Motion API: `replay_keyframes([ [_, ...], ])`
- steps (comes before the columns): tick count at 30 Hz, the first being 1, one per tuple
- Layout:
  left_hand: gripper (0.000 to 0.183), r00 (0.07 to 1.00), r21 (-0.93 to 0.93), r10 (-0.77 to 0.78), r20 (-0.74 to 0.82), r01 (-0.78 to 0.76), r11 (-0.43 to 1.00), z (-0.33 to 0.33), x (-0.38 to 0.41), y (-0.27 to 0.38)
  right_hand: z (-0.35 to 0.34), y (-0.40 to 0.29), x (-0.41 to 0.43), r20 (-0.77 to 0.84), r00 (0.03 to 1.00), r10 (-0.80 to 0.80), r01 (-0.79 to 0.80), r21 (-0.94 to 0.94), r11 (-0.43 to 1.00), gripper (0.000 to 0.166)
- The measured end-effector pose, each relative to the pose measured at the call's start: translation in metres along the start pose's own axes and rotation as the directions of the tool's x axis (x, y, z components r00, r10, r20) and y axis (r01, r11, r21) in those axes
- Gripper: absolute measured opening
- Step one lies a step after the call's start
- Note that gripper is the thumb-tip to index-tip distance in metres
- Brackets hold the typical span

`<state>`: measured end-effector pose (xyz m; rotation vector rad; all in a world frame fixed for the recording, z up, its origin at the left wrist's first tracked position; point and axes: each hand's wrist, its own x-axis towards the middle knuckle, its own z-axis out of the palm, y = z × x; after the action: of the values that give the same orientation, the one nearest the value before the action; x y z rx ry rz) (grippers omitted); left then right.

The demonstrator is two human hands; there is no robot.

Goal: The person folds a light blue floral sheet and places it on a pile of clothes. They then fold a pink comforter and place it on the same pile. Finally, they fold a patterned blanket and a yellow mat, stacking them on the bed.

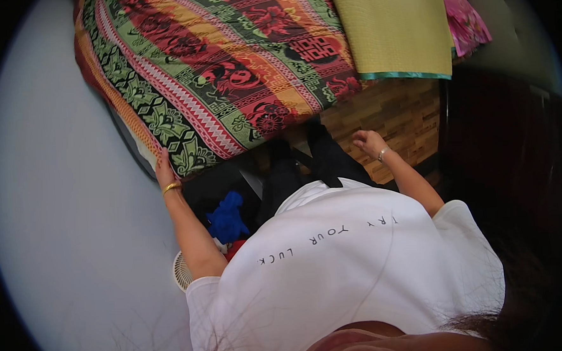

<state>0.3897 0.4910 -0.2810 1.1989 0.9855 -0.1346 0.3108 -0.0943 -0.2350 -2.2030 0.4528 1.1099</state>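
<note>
A patterned bed cover in red, green, orange and black lies over a bed in front of me. My left hand, with a gold bangle at the wrist, is at the cover's near left corner, by the wall; its fingers are partly hidden at the edge, so its grip cannot be told. My right hand, wearing a metal wristband, hangs over the floor to the right of my legs, fingers loosely curled, touching nothing visible. A yellow woven mat with a teal border lies at the cover's right side.
A pale wall runs along the left. Below the bed corner are a blue cloth and a round white grille. Wood-patterned flooring shows beside a dark, glossy furniture panel. Pink floral fabric lies beyond the mat.
</note>
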Motion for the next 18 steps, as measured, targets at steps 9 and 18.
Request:
replay_keyframes([
  [9,0.044,0.996,0.538,-0.028,0.084,-0.021,0.843,-0.007,-0.024,0.044,-0.009,0.003,0.026,0.011,0.998,-0.054,0.055,-0.13,0.99,0.028],
  [18,0.033,0.871,0.137,0.491,-0.007,-0.486,0.863,-0.02,-0.001,0.041,0.014,0.058,0.101,-0.344,0.915,-0.21,0.141,-0.216,0.966,0.039],
])
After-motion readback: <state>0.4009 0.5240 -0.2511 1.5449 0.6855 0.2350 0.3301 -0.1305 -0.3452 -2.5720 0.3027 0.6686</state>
